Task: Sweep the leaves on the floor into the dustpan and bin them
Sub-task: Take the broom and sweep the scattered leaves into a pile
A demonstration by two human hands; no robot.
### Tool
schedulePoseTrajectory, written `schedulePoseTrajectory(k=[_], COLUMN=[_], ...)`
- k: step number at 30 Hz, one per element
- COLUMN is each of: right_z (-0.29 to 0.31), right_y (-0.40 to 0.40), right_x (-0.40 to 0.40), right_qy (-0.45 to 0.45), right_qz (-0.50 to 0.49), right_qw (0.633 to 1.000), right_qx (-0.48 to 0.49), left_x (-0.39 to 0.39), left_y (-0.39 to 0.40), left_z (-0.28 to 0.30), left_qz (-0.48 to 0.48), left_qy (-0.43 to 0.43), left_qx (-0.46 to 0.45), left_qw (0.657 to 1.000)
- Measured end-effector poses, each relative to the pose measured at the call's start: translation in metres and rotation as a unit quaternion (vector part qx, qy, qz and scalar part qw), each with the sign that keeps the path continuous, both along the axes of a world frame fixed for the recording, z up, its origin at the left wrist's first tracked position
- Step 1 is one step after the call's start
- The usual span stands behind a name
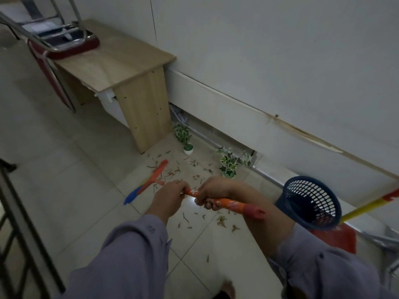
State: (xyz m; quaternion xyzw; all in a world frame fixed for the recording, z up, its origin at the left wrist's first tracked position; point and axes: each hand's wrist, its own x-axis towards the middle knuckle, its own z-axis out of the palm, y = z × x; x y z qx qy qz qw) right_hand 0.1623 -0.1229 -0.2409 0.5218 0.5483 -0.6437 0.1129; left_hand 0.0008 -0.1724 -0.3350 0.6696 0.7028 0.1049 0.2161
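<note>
Currently, from the head view, far left: a dark metal frame (15,223) at the edge, and behind it a wooden desk (121,67) with an upturned red chair (71,46) resting on top, presumably lifted to keep the floor free for sweeping.

Moving right, the broom head (149,182) (orange with blue bristles, motion-blurred) sits on the tiles at the near edge of the scattered leaves (187,169). More leaves lie nearer me, below the handle. Two small potted plants (185,137) stand against the wall just beyond the litter, the likely source.

My left hand (170,196) grips the orange broom handle (226,202) lower down, fingers curled fully round it. My right hand (213,194) grips just beside it, higher up the shaft, fingers also wrapped closed, knuckles up. Judgement: the two-handed hold, hands near together, gives leverage for drawing the head back through the leaves.

Right of the hands: a blue mesh bin (311,203) stands near the wall, positioned close so the tipping step is short. Just behind it a red dustpan (341,236) lies on the floor, its yellow handle (364,209) leaning up towards the wall. No leaves visibly in the pan yet; sweeping stage, early.
</note>
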Motion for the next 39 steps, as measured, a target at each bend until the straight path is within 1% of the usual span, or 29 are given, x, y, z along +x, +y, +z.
schedulePoseTrajectory(k=[2, 5, 8, 10, 13, 16, 19, 24, 29, 31, 34, 36, 39], right_z=[-0.008, -0.019, -0.028, -0.031, -0.041, -0.052, -0.063, -0.094, -0.138, -0.156, -0.181, -0.192, -0.191], right_y=[0.009, 0.03, 0.056, 0.071, 0.093, 0.115, 0.136, 0.178, 0.211, 0.22, 0.224, 0.219, 0.21], right_x=[-0.012, -0.029, -0.05, -0.069, -0.1, -0.132, -0.171, -0.254, -0.325, -0.342, -0.351, -0.346, -0.329], right_qy=[-0.019, -0.033, -0.01, 0.001, 0.006, -0.006, 0.005, 0.008, 0.009, 0.01, -0.006, -0.02, -0.046], right_qz=[0.03, 0.05, 0.009, 0.001, 0.001, 0.004, -0.02, -0.079, -0.119, -0.152, -0.204, -0.226, -0.235], right_qw=[0.998, 0.995, 0.999, 1.0, 0.999, 0.999, 0.999, 0.997, 0.993, 0.988, 0.977, 0.972, 0.968], right_qx=[0.047, 0.08, 0.045, 0.027, 0.035, 0.048, 0.044, 0.021, 0.011, -0.015, -0.052, -0.067, -0.08], left_x=[-0.009, -0.025, -0.048, -0.064, -0.088, -0.118, -0.157, -0.233, -0.299, -0.314, -0.326, -0.324, -0.308], left_y=[0.01, 0.027, 0.051, 0.068, 0.092, 0.116, 0.145, 0.195, 0.23, 0.241, 0.256, 0.262, 0.26], left_z=[-0.011, -0.02, -0.023, -0.024, -0.029, -0.038, -0.049, -0.079, -0.118, -0.135, -0.157, -0.169, -0.18], left_qz=[0.007, 0.024, 0.035, 0.046, 0.056, 0.064, 0.056, 0.035, 0.052, 0.039, -0.006, -0.042, -0.069], left_qy=[-0.023, -0.046, -0.038, -0.033, -0.023, -0.036, -0.033, -0.018, -0.022, -0.013, 0.001, 0.01, -0.006], left_qx=[-0.011, -0.031, -0.061, -0.073, -0.086, -0.108, -0.134, -0.179, -0.207, -0.232, -0.273, -0.29, -0.302], left_qw=[1.0, 0.998, 0.997, 0.996, 0.995, 0.991, 0.989, 0.983, 0.977, 0.972, 0.962, 0.956, 0.951])
